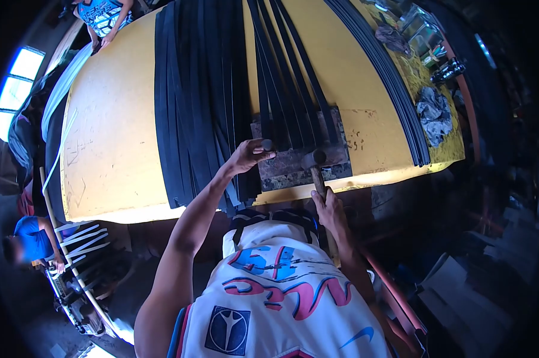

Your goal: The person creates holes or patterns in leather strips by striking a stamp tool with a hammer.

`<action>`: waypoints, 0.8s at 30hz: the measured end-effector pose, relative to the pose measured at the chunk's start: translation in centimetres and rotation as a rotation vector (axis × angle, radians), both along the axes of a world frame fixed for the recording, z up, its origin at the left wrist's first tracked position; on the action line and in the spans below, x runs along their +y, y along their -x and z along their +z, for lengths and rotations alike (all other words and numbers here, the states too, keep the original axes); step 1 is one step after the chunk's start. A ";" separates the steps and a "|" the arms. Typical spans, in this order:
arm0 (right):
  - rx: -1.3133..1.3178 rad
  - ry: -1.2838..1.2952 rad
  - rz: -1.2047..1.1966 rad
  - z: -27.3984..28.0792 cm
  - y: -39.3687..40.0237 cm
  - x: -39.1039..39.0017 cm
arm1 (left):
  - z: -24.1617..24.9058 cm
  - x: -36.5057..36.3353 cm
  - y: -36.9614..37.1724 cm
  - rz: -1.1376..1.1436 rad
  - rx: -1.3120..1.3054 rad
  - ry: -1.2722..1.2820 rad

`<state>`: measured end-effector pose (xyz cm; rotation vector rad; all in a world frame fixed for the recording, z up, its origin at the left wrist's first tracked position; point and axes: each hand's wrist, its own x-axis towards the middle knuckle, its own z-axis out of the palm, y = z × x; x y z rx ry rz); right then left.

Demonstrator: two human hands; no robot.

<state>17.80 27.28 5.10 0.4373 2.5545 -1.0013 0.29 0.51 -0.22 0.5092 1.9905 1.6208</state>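
My left hand (250, 156) is closed around a short round-topped metal tool, which looks like a punch (268, 144), over the left part of a dark worn board (275, 173). In my right hand (330, 209) is a hammer (315, 159), gripped by its wooden handle, its head above the board and to the right of the punch. Several narrow black strips (287, 77) run down the table, their near ends lying on the board. The tip of the punch is hidden by my fingers.
A wide bundle of black strips (201, 107) covers the yellow table (114, 119) left of the board. More stacked strips (384, 71) lie to the right, beside crumpled cloth (433, 116). One person (105, 18) stands at the far left corner; another (34, 238) is at lower left.
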 end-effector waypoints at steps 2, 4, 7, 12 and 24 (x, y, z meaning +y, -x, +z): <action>0.030 -0.010 0.030 -1.0 -0.3 0.2 | -0.4 0.1 0.3 -0.053 0.056 0.082; 0.060 -0.021 0.061 -2.0 -0.6 0.6 | 0.1 0.0 0.0 -0.042 0.042 0.040; 0.144 -0.038 0.137 -2.3 -0.8 0.8 | -0.2 -0.7 -0.2 -0.030 -0.002 -0.064; 0.211 -0.099 0.195 -3.4 -1.2 1.0 | -0.1 -0.3 -0.4 -0.050 -0.066 -0.169; 0.099 -0.034 0.119 -2.0 -0.6 0.6 | -0.2 -0.2 -0.2 -0.026 -0.027 -0.067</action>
